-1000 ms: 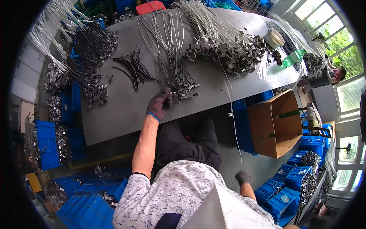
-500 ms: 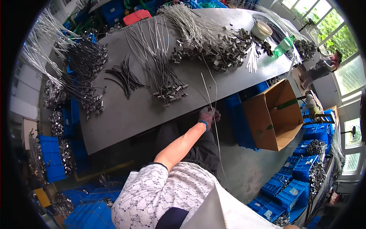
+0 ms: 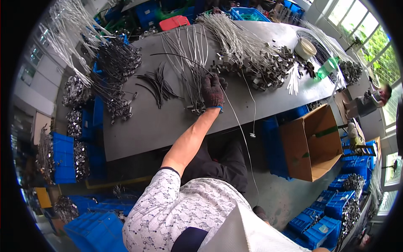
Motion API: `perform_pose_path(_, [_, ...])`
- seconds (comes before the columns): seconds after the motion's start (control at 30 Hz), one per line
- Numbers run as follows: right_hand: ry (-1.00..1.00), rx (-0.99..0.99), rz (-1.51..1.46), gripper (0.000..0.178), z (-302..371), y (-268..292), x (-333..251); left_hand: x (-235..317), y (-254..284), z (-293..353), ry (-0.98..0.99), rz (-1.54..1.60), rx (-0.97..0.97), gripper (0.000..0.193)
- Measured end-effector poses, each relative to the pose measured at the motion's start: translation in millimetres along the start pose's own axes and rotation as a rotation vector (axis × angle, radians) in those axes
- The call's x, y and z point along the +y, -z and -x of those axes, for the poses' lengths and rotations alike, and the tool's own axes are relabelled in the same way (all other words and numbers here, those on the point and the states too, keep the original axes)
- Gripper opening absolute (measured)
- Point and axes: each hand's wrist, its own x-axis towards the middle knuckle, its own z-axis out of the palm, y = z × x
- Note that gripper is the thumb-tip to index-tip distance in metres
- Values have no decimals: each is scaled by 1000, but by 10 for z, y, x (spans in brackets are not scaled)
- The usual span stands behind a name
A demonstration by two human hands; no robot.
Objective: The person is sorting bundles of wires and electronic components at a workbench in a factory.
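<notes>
Reddish-black knit is covering our L hand, which is hovering over the grey metal table w/ fingers curled nearly closed, apparently gripping a thin whitish wire that's trailing past the table edge toward the grey floor. One long, thin black strand is arcing up-left from the same glove; can't tell if it's one pc w/ the wire. Beneath & beside the hand, a fanned bundle of silvery wires w/ dark lower lengths is lying on the table; short, curved black tubes are resting loose to its left. Our R hand, dark-gloved, is only partly showing down by our side; can't tell its opening or hold. We're prob. handling one wire above the bundle. Next move's calling, we're guessing, for keeping a firm grip & guiding the trailing length w/o snagging the others.
</notes>
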Motion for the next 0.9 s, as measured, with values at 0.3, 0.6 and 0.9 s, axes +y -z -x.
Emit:
perform_pose_path(0.3, [39,124,-23,31,22,144,100,91,309,-118,-256,-371,68,17])
perform_pose_path(0.6, [-14,116,-37,29,56,255,-98,121,444,-63,290,64,-106,12])
perform_pose_path(0.9, [659,777,-711,27,113,2802,-2528,-734,520,1150,409,-282,-522,21])
